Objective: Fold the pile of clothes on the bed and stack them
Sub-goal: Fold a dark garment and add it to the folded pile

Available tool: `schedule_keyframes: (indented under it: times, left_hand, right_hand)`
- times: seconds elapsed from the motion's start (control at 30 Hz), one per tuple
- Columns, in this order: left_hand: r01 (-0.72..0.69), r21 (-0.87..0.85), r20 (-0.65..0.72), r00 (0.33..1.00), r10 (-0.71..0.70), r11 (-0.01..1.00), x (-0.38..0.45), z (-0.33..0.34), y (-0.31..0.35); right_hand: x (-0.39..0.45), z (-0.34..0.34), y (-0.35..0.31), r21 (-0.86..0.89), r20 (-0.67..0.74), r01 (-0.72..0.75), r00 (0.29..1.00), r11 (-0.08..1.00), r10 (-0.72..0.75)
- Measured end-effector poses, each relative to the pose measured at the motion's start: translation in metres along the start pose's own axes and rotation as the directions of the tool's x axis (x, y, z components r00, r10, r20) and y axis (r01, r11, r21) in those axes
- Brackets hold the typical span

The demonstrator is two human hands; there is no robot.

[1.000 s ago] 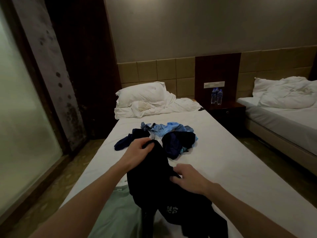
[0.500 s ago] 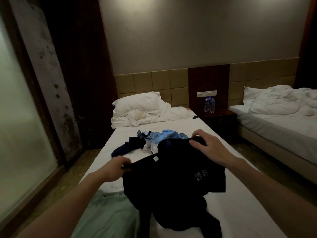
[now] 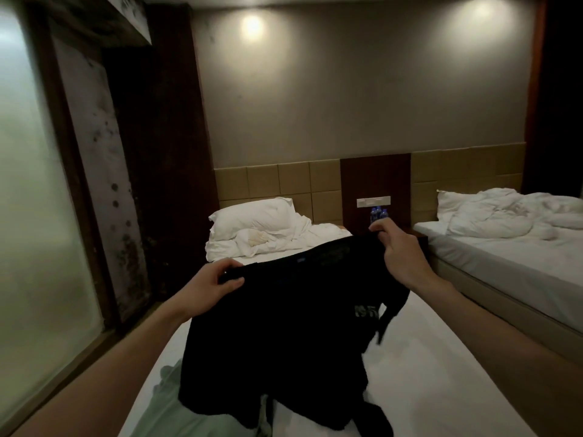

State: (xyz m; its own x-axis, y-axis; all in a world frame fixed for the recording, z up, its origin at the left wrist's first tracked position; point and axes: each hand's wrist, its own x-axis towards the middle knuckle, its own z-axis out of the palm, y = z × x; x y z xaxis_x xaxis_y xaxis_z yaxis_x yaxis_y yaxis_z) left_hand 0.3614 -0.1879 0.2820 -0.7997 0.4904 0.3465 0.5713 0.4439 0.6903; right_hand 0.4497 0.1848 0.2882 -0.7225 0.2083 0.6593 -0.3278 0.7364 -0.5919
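The person is holding a black garment [image 3: 284,326] up over the bed [image 3: 441,373], stretched between both hands by its top edge. The left hand [image 3: 209,287] is pinching the left end of that edge: its fingers [image 3: 228,265] are curling over the far side of the cloth while the thumb is pressing on the near side. The right hand [image 3: 400,253] is gripping the right end higher up, its fingertips [image 3: 377,228] hooking over the edge, the cloth lying under them against the palm. The garment is hanging down below the hands, a pale print showing near its right side, and its lower part is resting on the sheet and overlapping a pale green garment [image 3: 176,414] at the near left. A pillow [image 3: 252,217] is lying at the head of the bed, and two bottles [image 3: 378,213] are standing just beyond the right hand
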Motion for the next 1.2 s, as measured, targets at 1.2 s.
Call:
schedule_keyframes:
  times: [1.2]
  left_hand:
    - [0.178, 0.513, -0.432, 0.899, 0.073, 0.84, 0.219, 0.119, -0.132]
  right_hand:
    - [0.139, 0.11, 0.187, -0.317, 0.029, -0.254, 0.96, 0.914, 0.277]
